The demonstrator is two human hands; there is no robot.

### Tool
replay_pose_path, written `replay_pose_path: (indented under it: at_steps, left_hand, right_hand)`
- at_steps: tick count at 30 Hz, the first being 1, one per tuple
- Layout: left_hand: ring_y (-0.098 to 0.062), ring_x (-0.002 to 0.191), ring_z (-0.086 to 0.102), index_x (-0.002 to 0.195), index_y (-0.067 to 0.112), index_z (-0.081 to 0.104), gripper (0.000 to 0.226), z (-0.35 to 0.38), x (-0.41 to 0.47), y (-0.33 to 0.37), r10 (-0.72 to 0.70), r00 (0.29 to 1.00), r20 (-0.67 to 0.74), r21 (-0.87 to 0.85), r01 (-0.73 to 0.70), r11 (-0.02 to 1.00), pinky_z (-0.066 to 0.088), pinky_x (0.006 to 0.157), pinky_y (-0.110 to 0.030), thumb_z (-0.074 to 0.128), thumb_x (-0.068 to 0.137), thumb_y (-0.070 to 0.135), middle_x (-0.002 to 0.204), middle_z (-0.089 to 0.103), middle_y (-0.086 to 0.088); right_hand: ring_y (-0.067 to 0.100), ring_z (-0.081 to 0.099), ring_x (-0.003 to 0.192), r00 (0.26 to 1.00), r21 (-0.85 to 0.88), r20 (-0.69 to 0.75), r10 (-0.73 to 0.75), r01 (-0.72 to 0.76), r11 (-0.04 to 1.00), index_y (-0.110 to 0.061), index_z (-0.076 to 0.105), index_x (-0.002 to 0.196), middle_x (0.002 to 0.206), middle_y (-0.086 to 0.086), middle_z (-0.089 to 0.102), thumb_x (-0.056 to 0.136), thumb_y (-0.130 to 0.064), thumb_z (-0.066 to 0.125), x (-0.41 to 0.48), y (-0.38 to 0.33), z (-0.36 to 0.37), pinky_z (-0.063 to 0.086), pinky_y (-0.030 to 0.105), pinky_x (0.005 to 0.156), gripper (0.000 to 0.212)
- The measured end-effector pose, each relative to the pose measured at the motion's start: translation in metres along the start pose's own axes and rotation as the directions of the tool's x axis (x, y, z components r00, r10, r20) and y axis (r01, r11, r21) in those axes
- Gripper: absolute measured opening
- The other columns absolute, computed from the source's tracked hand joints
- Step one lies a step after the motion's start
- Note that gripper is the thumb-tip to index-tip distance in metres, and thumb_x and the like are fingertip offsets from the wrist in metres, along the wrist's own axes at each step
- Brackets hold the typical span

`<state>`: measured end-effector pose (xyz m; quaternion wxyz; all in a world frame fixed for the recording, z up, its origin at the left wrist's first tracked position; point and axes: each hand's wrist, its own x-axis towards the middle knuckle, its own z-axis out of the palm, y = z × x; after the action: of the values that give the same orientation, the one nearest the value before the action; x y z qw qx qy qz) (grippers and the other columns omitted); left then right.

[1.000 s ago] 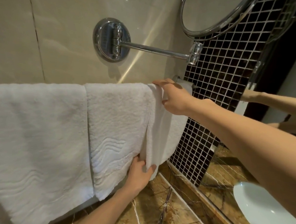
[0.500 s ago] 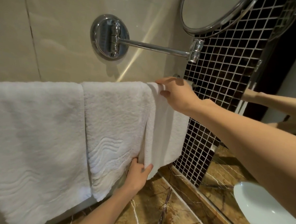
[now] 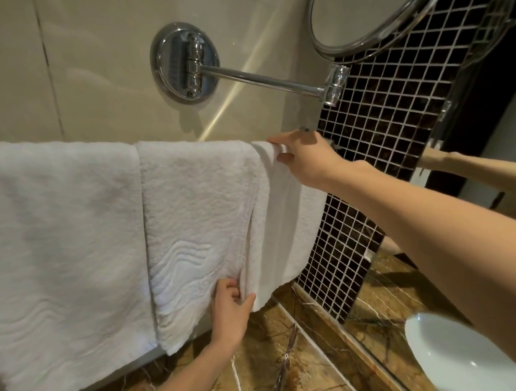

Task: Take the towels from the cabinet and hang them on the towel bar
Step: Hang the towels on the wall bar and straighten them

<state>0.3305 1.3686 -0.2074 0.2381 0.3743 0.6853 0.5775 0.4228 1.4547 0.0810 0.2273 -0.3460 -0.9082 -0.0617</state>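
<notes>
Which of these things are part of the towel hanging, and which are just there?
In the job: narrow towel, gripped by left hand low, right hand on top; wide towel beside it.
Just there: round mirror, chrome arm, white basin, marble counter.

We see a large towel [image 3: 52, 228] and a smaller towel [image 3: 195, 206] draped side by side, touching, over the hidden towel bar.

White wave-embossed towels [image 3: 188, 221]; dark mosaic tiles [image 3: 374, 142].
</notes>
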Motion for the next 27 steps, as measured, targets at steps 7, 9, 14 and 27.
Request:
replay_pose_path:
  at_steps: [7, 9, 14, 27]
  left_hand:
    - [0.002, 0.074, 0.056, 0.091, 0.013, 0.065, 0.008, 0.004, 0.011, -0.003, 0.054, 0.997, 0.046, 0.099, -0.058, 0.993, 0.04, 0.061, -0.009, 0.069, 0.084, 0.014, 0.084, 0.064, 0.005]
    - [0.001, 0.073, 0.056, 0.088, 0.014, 0.064, 0.006, 0.006, 0.014, -0.003, 0.051, 0.998, 0.043, 0.11, -0.055, 0.992, 0.043, 0.058, -0.01, 0.069, 0.084, 0.012, 0.083, 0.064, 0.005]
    - [-0.016, 0.085, 0.063, 0.096, 0.012, 0.063, 0.015, 0.009, 0.02, -0.006, 0.05, 0.997, 0.067, 0.102, -0.057, 0.993, 0.053, 0.082, -0.032, 0.069, 0.082, 0.012, 0.09, 0.066, 0.0]
    - [-0.017, 0.082, 0.061, 0.098, 0.008, 0.07, 0.015, 0.006, 0.036, -0.017, 0.045, 0.998, 0.039, 0.114, -0.05, 0.992, 0.047, 0.077, -0.027, 0.068, 0.083, 0.005, 0.086, 0.066, 0.0]
  right_hand:
    - [0.029, 0.056, 0.112, 1.0, -0.024, 0.004, 0.021, -0.021, 0.999, -0.017, 0.062, 0.119, 0.12, 0.009, 0.063, 0.095, -0.01, 0.051, 0.003, 0.0, 0.0, 0.043, 0.029, 0.086, 0.028]
    - [0.028, 0.055, 0.114, 1.0, -0.023, -0.002, 0.022, -0.022, 0.999, -0.018, 0.061, 0.122, 0.122, 0.008, 0.063, 0.094, -0.011, 0.052, 0.004, 0.001, 0.001, 0.044, 0.031, 0.09, 0.03]
    - [0.028, 0.051, 0.123, 0.998, -0.021, -0.018, 0.061, -0.061, 0.998, -0.02, 0.057, 0.131, 0.132, 0.007, 0.058, 0.095, -0.013, 0.052, 0.007, 0.005, 0.006, 0.041, 0.031, 0.098, 0.037]
    - [0.027, 0.054, 0.12, 0.996, -0.015, -0.038, 0.075, -0.076, 0.997, -0.025, 0.06, 0.128, 0.131, 0.004, 0.059, 0.09, -0.02, 0.061, 0.015, 0.009, 0.006, 0.044, 0.036, 0.102, 0.037]
